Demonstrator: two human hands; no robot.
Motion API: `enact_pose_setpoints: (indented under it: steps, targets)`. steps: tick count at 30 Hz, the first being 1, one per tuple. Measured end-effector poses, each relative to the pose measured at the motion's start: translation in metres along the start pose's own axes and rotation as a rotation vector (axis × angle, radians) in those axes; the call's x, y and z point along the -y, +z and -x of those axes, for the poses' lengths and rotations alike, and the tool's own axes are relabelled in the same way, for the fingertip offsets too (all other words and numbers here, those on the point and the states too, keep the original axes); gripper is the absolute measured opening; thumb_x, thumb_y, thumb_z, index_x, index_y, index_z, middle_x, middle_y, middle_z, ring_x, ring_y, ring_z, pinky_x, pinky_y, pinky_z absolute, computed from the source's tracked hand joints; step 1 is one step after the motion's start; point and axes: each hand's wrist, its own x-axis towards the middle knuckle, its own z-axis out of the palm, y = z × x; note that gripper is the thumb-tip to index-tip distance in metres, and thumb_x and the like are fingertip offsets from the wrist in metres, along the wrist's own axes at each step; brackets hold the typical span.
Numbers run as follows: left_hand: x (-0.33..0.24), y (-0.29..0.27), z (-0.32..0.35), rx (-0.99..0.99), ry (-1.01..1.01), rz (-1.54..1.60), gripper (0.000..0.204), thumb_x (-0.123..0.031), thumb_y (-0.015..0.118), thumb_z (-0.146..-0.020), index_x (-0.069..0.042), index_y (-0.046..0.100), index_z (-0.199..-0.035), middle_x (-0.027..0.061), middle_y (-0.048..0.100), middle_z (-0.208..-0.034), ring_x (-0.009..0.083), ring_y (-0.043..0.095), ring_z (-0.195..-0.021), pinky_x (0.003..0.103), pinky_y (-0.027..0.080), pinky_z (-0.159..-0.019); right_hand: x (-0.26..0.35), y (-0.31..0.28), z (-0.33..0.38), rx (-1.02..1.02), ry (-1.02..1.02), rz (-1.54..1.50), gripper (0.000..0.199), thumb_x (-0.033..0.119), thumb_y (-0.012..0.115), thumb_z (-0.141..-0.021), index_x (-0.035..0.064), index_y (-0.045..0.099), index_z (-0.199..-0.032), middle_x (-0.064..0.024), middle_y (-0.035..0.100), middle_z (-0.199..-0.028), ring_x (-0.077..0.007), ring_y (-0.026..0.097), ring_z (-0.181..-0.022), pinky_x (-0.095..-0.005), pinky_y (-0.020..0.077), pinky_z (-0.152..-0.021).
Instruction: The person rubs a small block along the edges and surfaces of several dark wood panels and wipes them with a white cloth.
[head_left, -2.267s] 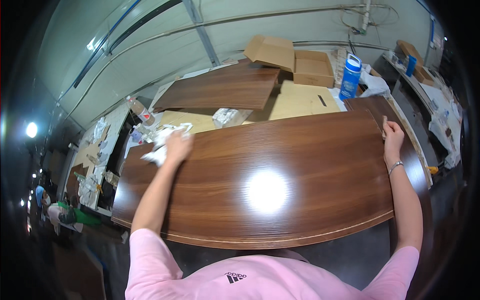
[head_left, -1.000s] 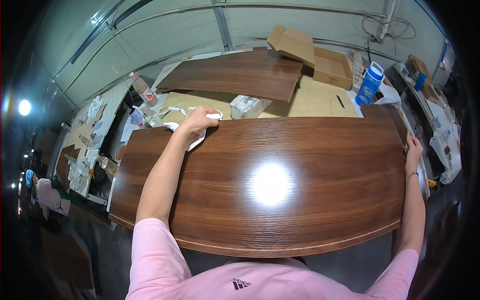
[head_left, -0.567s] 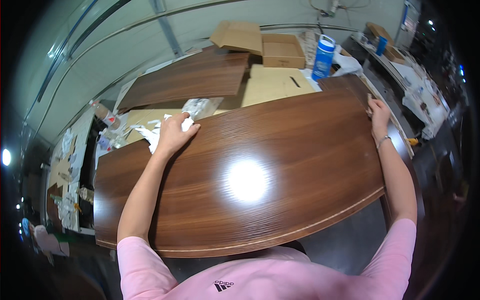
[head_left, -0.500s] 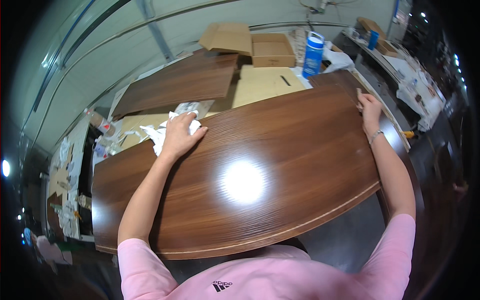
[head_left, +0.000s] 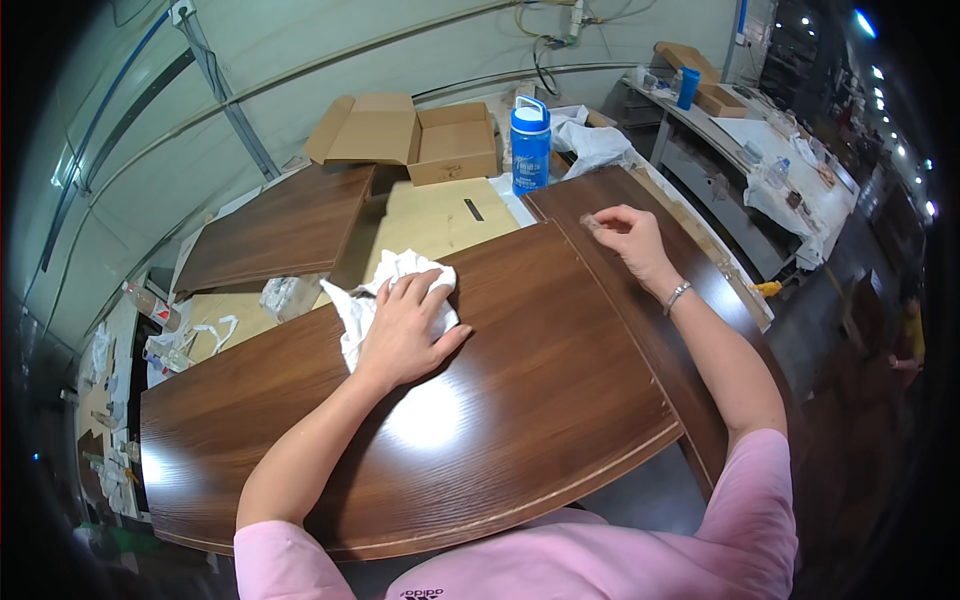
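Note:
My left hand (head_left: 403,325) rests on a crumpled white cloth (head_left: 352,318), fingers curved over it. The cloth lies at the far edge of a large dark-brown wood-grain panel (head_left: 540,350) with a curved near edge. Above the panel's far right corner, my right hand (head_left: 636,242) has its thumb and fingers pinched around a small, thin, brownish piece (head_left: 590,222) whose kind is unclear. A second dark-brown panel (head_left: 690,310) lies beneath the first one's right side.
Another brown panel (head_left: 275,225) lies at the back left, near an opened cardboard box (head_left: 455,145). A blue water bottle (head_left: 530,150) stands behind the panels. Clear bottles (head_left: 150,305) are at the left. A cluttered side bench (head_left: 720,140) stands at the far right.
My left hand and the cloth have come nearer over the panel's surface. My right hand has lifted inward from the panel's right edge, pinching the small piece. The view has shifted right.

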Motion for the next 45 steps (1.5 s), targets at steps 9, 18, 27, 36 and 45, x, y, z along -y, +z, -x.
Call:
enact_pose_setpoints:
  steps: [9,18,27,36,45]
  targets:
    - [-0.005,-0.005,-0.005,0.0,-0.105,0.019,0.041,-0.029,0.072,-0.081,-0.006,0.063,-0.114,0.0135,0.056,-0.135,0.0343,0.05,-0.124,0.048,0.035,-0.106,-0.031,0.029,-0.074,0.316,-0.149,0.167,0.021,0.006,0.072,-0.075,0.0005,0.074,-0.096,-0.0064,0.063,-0.083,-0.0154,0.06,-0.075,-0.0285,0.0497,-0.072]
    - [-0.003,-0.004,-0.008,-0.014,-0.154,0.02,0.035,-0.027,0.072,-0.081,-0.008,0.064,-0.11,0.0099,0.058,-0.132,0.0309,0.051,-0.123,0.047,0.037,-0.105,-0.053,0.017,-0.061,0.356,-0.144,0.023,0.02,0.002,0.072,-0.079,-0.001,0.074,-0.099,-0.0014,0.062,-0.09,-0.0065,0.057,-0.076,-0.0203,0.0462,-0.067]
    - [-0.008,-0.001,-0.01,-0.016,-0.133,-0.027,0.035,-0.026,0.07,-0.082,-0.006,0.062,-0.11,0.0114,0.057,-0.132,0.0329,0.051,-0.122,0.046,0.037,-0.103,-0.052,0.017,-0.046,0.302,-0.168,-0.152,0.024,0.003,0.072,-0.08,-0.0032,0.071,-0.103,-0.0038,0.063,-0.092,-0.0092,0.059,-0.076,-0.0237,0.0495,-0.069]
    - [-0.009,0.001,-0.013,-0.049,-0.119,-0.022,0.035,-0.026,0.07,-0.082,-0.006,0.062,-0.109,0.0122,0.058,-0.131,0.0344,0.052,-0.12,0.046,0.038,-0.103,-0.036,-0.001,-0.02,0.407,-0.15,-0.182,0.026,0.0,0.07,-0.076,0.002,0.073,-0.102,-0.0056,0.064,-0.092,-0.0142,0.062,-0.081,-0.0254,0.0504,-0.073]
    - [-0.016,0.004,-0.015,-0.007,-0.126,0.014,0.043,-0.022,0.067,-0.083,-0.002,0.061,-0.121,0.0194,0.054,-0.137,0.0385,0.049,-0.127,0.049,0.034,-0.109,0.02,-0.077,0.102,0.638,-0.391,0.022,0.028,0.001,0.073,-0.068,0.0036,0.075,-0.095,-0.0068,0.065,-0.088,-0.022,0.063,-0.085,-0.0324,0.0517,-0.074]
